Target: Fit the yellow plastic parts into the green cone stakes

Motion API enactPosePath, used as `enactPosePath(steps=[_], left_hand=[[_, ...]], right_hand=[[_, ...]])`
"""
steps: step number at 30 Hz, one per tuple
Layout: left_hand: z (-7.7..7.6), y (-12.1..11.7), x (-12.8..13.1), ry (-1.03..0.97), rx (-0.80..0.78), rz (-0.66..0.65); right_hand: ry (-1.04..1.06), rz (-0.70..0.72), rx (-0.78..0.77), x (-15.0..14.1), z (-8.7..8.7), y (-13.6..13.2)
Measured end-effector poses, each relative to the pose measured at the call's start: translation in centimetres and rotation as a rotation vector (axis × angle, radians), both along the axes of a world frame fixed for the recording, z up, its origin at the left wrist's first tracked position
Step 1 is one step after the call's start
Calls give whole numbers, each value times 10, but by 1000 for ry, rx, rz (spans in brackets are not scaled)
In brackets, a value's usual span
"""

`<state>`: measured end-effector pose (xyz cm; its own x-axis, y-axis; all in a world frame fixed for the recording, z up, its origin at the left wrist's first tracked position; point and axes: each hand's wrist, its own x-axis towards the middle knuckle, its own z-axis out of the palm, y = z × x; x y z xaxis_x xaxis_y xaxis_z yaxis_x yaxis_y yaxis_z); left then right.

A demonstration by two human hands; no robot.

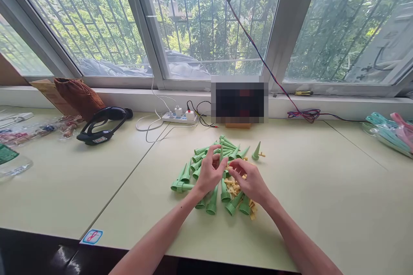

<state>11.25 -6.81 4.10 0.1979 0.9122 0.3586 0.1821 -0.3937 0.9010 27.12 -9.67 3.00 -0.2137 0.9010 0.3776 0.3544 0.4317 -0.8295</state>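
My left hand (pixel 210 175) is closed around a green plastic cone-shaped spike (pixel 221 152), its point upward. Close beside it, my right hand (pixel 249 179) pinches a small yellow plastic piece (pixel 229 167) against or near the spike's side; whether the two touch is unclear. Many more green spikes (pixel 211 206) lie in a loose pile under and around both hands. Loose yellow pieces (pixel 232 187) are heaped beneath my right hand, partly hidden by it. Apart from the pile, on the right, a green spike (pixel 256 153) stands upright with a yellow piece sticking out of its side.
Behind the pile are a power strip (pixel 180 117) with cables and a blurred-out dark screen (pixel 240 101). A black headset (pixel 103 126), a brown pouch (pixel 79 96) and a clear bottle (pixel 14 163) are at left. Teal and pink plastic items (pixel 392 131) lie far right.
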Motion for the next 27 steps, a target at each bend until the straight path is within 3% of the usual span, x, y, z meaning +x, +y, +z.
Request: enactPosePath(steps=[27], left_hand=[[-1, 0, -1, -55, -34, -106]], right_hand=[[-90, 10, 28, 1, -6, 2]])
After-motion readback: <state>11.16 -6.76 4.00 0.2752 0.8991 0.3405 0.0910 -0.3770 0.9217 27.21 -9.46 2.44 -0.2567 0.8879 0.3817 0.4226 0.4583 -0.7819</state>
